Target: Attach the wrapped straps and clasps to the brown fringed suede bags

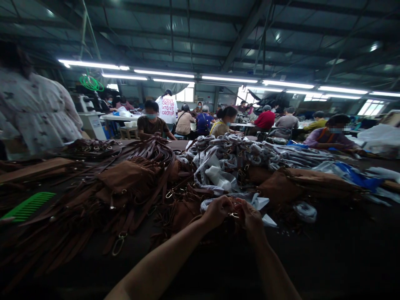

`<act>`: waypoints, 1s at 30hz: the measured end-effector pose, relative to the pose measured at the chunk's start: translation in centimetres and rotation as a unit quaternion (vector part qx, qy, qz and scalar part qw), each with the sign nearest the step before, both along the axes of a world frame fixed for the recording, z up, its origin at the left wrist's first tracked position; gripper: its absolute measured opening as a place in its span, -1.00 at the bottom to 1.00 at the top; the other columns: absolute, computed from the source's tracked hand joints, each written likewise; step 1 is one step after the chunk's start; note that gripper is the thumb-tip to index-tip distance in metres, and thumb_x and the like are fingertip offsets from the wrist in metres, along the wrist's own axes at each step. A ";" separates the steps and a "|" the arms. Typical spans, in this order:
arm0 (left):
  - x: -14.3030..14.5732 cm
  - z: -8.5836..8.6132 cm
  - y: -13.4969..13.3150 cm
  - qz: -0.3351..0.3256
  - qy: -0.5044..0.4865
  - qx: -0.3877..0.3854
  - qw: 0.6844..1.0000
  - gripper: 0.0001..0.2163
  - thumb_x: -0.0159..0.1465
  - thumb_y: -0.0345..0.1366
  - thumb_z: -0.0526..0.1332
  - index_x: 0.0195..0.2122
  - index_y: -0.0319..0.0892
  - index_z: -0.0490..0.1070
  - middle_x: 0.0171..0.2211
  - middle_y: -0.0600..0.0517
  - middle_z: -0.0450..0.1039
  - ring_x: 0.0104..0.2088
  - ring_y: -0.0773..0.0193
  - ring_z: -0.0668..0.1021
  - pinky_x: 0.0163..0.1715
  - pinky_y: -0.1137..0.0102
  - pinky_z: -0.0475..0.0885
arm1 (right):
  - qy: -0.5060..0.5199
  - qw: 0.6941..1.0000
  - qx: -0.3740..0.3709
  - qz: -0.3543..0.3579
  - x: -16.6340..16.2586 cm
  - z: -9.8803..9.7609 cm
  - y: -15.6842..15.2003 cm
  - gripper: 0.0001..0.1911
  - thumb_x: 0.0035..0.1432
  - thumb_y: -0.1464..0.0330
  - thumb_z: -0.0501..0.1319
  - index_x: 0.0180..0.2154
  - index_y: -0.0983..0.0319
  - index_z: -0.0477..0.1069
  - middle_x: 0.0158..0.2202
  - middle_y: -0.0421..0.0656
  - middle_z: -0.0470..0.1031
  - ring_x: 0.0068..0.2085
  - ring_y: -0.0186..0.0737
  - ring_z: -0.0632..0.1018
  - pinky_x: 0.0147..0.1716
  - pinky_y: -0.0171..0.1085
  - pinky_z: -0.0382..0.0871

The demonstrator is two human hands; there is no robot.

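Note:
My left hand point(218, 211) and my right hand point(251, 217) meet in front of me, fingers pinched together. Between them is a dark brown strap point(238, 203), partly hidden by the fingers, with a gold-coloured metal clip point(233, 215) just below. Under and beside the hands lie brown fringed bags point(185, 216). A plastic-wrapped coil of strap point(206, 204) touches the area behind my left hand, and white plastic wrap point(260, 202) pokes out beyond my right hand.
Wrapped strap coils point(246, 146) are heaped behind the hands. Brown straps point(156, 150) and a fringed bag point(125, 180) spread leftward; a green comb point(29, 206) is at the left edge. Another wrapped coil point(305, 211) lies right. Several people sit across the table; one stands left.

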State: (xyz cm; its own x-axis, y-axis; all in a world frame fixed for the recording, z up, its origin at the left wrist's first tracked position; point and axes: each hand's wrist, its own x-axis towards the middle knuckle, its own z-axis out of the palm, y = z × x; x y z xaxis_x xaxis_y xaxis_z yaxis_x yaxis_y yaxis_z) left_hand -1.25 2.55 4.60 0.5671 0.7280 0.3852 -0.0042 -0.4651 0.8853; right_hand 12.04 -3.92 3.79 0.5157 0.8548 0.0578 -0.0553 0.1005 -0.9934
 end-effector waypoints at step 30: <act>-0.3 0.5 -0.2 0.006 -0.012 -0.043 0.999 -0.87 0.08 -0.37 0.26 -0.34 -0.23 0.38 -0.42 0.07 0.44 -0.39 0.33 0.46 -0.38 0.48 0.31 | -0.303 0.953 -0.001 0.007 0.3 0.2 -1.8 -0.64 0.08 0.08 0.16 -0.32 0.22 0.51 -0.30 -0.07 0.55 -0.25 -0.08 0.51 -0.24 -0.20 0.35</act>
State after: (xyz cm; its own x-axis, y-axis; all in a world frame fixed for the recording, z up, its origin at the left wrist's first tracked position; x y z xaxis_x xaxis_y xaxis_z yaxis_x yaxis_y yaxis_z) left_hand -1.56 2.38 5.13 0.5497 0.7654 0.3346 -0.0203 -0.3882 0.9214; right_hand 12.30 -5.69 3.97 0.3767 0.8622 0.3388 0.5273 0.1012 -0.8436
